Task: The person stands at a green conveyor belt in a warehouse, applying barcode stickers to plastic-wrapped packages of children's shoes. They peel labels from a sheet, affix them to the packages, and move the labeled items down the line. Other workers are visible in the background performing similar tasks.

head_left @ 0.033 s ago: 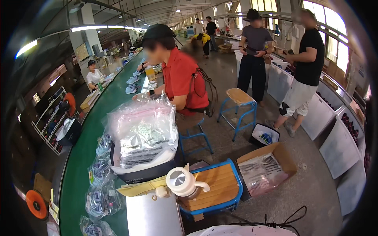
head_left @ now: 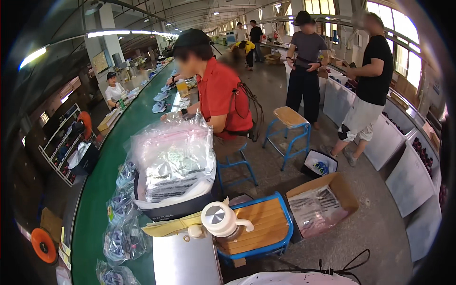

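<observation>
Neither of my hands is in view. Closest to me, a white metal-looking plate [head_left: 185, 261] lies at the lower middle, with a yellow paper sheet [head_left: 173, 225] behind it. A cream mug with a grey lid [head_left: 219, 219] and a side handle stands by the wooden stool seat [head_left: 263, 219]. Just beyond, a dark blue box [head_left: 175, 213] is heaped with clear plastic bags [head_left: 173, 159]. Several shoes in clear bags [head_left: 124, 240] lie in a row along the green conveyor belt [head_left: 95, 204].
A co-worker in a red shirt [head_left: 221, 95] sits at the belt ahead. An open carton of plastic bags [head_left: 316, 209] is on the floor at right. A blue-framed stool [head_left: 287, 118] and two standing people [head_left: 368, 76] are farther back. Black cables [head_left: 342, 266] lie near the lower edge.
The standing person in the grey shirt has moved their hands slightly apart at the waist. The view has shifted very slightly. Objects on the belt and stool look unchanged.
</observation>
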`<state>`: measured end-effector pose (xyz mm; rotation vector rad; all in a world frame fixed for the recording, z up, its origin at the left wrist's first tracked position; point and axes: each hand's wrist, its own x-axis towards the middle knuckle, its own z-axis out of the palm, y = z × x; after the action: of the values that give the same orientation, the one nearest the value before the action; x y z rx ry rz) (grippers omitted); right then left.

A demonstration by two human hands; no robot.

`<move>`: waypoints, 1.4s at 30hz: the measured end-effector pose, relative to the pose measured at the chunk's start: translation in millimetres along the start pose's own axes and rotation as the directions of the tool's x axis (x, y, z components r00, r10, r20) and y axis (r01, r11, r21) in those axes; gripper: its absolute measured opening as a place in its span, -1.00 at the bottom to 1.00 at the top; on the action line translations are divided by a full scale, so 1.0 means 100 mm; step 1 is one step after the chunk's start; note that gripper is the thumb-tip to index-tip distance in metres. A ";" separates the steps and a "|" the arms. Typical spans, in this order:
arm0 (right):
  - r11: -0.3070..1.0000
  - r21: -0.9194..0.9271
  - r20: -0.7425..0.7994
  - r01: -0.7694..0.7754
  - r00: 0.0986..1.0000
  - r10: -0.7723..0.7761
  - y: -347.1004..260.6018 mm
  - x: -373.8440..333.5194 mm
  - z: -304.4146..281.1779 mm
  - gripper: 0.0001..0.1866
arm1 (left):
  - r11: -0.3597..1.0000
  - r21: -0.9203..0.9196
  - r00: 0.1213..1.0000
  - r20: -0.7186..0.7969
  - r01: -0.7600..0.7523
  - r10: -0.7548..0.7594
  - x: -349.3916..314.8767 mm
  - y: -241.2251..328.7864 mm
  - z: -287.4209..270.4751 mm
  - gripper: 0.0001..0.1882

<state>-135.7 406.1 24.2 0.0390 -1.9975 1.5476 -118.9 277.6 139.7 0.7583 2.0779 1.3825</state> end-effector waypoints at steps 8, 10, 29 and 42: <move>0.985 -0.057 -0.078 0.160 0.983 -0.165 0.31 0.05 0.10 -0.70 | 1.000 0.018 1.000 -0.023 0.002 -0.002 0.26 -0.57 -0.28 -0.53; 0.987 -0.067 -0.008 0.147 0.989 -0.148 0.23 0.07 0.09 -0.71 | 1.000 0.024 0.999 -0.032 0.006 -0.005 0.29 -0.69 -0.37 -0.53; 0.998 -0.070 -0.162 0.009 0.987 -0.020 -0.03 -0.03 0.01 -0.80 | 0.990 0.043 0.988 0.069 0.133 -0.136 0.34 -0.78 -0.45 -0.46; 0.994 0.104 -0.277 0.028 0.961 0.002 1.07 0.19 0.14 -0.90 | 0.990 0.026 0.988 0.060 0.141 -0.142 0.45 -0.33 0.04 -0.60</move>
<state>-197.4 433.8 -61.7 -0.1160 -1.6924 1.5574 -152.8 301.2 102.2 0.6407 2.0594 1.2468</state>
